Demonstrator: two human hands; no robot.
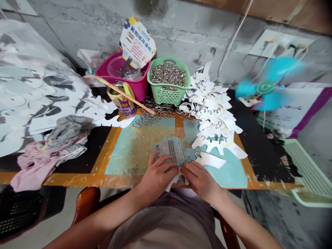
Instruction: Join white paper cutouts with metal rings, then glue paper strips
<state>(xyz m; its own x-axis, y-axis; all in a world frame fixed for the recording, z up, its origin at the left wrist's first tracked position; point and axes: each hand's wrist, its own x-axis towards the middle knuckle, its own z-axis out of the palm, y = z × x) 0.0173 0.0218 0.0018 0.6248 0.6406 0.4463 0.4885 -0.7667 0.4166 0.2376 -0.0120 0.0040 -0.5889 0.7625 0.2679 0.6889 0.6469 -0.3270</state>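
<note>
A printed grey card [172, 149] lies at the table's front edge beneath both my hands. My left hand [158, 173] presses on it with curled fingers, thumb side towards the middle. Close beside it, my right hand [200, 180] pinches at the same spot, its fingertips nearly touching the left ones. What lies between the fingertips is too small to make out. White cut paper [169, 185] pokes out below the hands. Just past the right fingers are a few metal rings [195, 157] and a white paper strip [210, 160].
Behind stand a green basket [168, 94] full of metal rings, a pink basket [141, 89] and a tin [126, 105] with a wooden stick [129, 98] across it. White cut-outs with rings [215, 117] pile up right, near a spinning fan [265, 87]. Cloths [57, 145] lie left.
</note>
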